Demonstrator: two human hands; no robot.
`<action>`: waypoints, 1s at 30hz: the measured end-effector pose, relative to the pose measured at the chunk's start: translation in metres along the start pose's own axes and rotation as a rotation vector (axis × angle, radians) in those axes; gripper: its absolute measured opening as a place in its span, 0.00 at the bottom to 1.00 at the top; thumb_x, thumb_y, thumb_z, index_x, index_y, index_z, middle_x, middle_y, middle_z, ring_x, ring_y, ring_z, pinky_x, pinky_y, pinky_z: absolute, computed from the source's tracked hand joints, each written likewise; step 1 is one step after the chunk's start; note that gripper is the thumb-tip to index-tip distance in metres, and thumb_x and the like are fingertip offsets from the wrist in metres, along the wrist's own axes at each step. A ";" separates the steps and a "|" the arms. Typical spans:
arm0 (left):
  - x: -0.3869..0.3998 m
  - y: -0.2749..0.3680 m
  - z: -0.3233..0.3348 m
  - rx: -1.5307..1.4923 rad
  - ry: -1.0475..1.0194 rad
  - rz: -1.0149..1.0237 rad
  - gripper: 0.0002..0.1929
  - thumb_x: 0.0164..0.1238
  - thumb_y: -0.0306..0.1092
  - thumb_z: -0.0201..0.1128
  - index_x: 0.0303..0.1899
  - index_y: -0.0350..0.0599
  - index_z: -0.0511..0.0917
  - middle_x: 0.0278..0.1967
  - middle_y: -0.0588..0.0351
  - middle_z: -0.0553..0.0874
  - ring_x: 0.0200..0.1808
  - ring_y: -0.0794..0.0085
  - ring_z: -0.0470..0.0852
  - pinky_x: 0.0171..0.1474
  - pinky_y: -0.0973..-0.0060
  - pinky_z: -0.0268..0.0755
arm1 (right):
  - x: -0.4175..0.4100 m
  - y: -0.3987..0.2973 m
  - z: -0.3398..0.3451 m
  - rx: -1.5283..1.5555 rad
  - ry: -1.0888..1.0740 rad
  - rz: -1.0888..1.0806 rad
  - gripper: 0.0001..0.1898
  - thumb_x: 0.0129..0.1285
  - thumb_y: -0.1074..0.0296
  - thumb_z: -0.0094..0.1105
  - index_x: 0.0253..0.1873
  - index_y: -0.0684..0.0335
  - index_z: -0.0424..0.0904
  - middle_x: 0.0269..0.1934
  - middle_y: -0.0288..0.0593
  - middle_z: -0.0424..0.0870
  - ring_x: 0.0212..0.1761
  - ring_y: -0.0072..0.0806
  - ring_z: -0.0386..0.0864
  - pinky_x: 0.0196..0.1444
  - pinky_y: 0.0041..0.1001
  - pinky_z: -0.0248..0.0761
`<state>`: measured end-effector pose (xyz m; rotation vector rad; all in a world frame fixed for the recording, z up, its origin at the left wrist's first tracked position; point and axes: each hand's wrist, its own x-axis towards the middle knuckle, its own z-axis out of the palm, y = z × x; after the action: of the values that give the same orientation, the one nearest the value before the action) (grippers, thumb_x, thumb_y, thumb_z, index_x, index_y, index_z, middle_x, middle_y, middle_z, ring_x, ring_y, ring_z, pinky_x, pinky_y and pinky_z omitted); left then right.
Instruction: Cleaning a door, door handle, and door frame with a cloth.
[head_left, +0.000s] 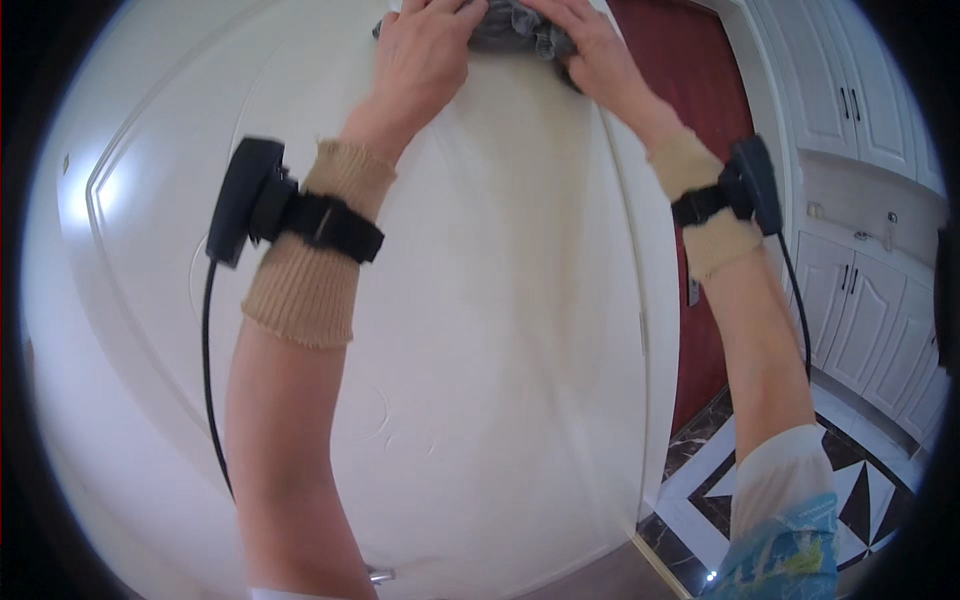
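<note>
Both of my arms reach up to the top edge of the view, in front of a white door panel (487, 315) with curved grooves. A crumpled dark grey cloth (506, 30) lies between my hands against the white surface. My left hand (427, 56) rests on its left side, fingers partly cut off by the frame. On its right side is my right hand (600, 64), fingers spread over the cloth. Each forearm wears a beige knitted cuff and a black strap with a dark device and cable.
A metal door handle (381, 575) juts out low on the white panel. To the right stand a dark red door (697, 135) and white cabinets (862, 315) with black handles. Black and white patterned floor tiles (862, 495) lie below them.
</note>
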<state>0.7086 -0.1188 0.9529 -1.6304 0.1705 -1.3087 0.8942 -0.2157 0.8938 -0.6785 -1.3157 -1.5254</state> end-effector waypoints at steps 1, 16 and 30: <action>-0.004 0.010 0.002 -0.003 0.004 0.005 0.25 0.56 0.24 0.57 0.58 0.50 0.78 0.56 0.57 0.80 0.55 0.57 0.75 0.54 0.59 0.69 | -0.016 0.000 0.000 -0.006 0.003 0.001 0.20 0.58 0.71 0.62 0.56 0.64 0.77 0.50 0.53 0.80 0.54 0.52 0.76 0.59 0.40 0.70; -0.288 0.326 -0.075 -0.549 -0.554 0.347 0.15 0.56 0.31 0.61 0.44 0.34 0.83 0.56 0.48 0.76 0.54 0.63 0.73 0.53 0.70 0.67 | -0.389 -0.247 -0.180 0.131 -0.756 0.783 0.33 0.46 0.87 0.57 0.59 0.51 0.79 0.62 0.47 0.69 0.61 0.51 0.68 0.64 0.41 0.68; -0.108 0.155 -0.052 -0.251 -0.305 0.156 0.15 0.55 0.30 0.61 0.46 0.40 0.79 0.48 0.56 0.77 0.48 0.66 0.73 0.47 0.67 0.67 | -0.169 -0.141 -0.112 -0.034 -0.296 0.522 0.35 0.44 0.88 0.59 0.62 0.53 0.76 0.57 0.47 0.75 0.55 0.48 0.72 0.58 0.39 0.70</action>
<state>0.6920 -0.1580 0.7611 -1.9650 0.2787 -0.9356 0.8484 -0.2780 0.6597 -1.1989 -1.2002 -1.0499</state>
